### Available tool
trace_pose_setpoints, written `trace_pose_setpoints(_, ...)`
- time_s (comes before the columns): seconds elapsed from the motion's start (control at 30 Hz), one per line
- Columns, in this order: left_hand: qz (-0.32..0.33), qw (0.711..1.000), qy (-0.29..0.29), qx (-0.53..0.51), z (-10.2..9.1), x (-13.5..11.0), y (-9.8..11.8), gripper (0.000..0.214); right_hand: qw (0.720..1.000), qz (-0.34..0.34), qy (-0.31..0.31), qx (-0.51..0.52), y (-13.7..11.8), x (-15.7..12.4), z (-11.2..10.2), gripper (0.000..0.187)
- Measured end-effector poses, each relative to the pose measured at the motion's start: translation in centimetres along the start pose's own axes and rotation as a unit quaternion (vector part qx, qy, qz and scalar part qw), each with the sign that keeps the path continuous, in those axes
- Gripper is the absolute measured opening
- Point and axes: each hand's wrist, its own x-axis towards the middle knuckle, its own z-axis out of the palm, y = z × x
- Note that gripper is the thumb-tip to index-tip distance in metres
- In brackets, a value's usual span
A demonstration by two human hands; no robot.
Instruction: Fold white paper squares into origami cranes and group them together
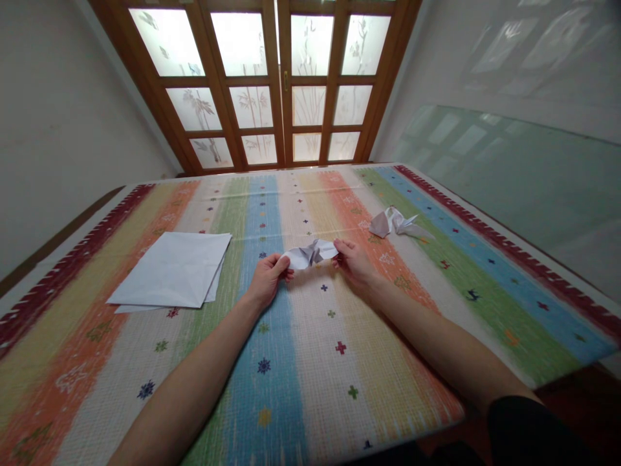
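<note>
Amid open tablecloth (pixel 301 349), folded paper (pixel 310 254)

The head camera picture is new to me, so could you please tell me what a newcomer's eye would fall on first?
The brightly striped cloth fills the table, and at its middle the left hand and right hand pinch a folded white paper between them. A stack of white sheets lies flat to the left, and another folded paper piece sits farther off to the right.
</note>
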Motion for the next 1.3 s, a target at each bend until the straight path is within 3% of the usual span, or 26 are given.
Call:
trace_pose_setpoints(0.2, -0.001, 1.0, -0.011, 0.016, 0.0, -0.1, -0.2, 0.049, 1.0, 0.017, -0.015, -0.008, -0.1, -0.4, 0.1, 0.041)
trace_pose_setpoints(0.5, 0.006, 0.999, -0.033, 0.007, 0.0, -0.2, -0.1, 0.042, 0.979, 0.103, -0.17, -0.048, -0.3, -1.1, -0.1, 0.033)
trace_pose_setpoints(0.67, 0.009, 0.999, -0.005, -0.033, -0.1, -0.1, 0.1, 0.037, 0.962, 0.16, -0.22, -0.026, -0.5, -0.9, -0.6, 0.031)
trace_pose_setpoints(0.87, -0.031, 0.994, 0.01, -0.104, -0.2, 0.0, 0.1, 0.028, 0.972, 0.125, -0.19, 0.062, -1.2, -1.6, -0.2, 0.029)
trace_pose_setpoints(1.3, -0.042, 0.988, 0.014, -0.151, 0.1, 0.0, 0.2, 0.027, 0.98, 0.073, -0.153, 0.102, -1.0, -2.0, -0.2, 0.028)
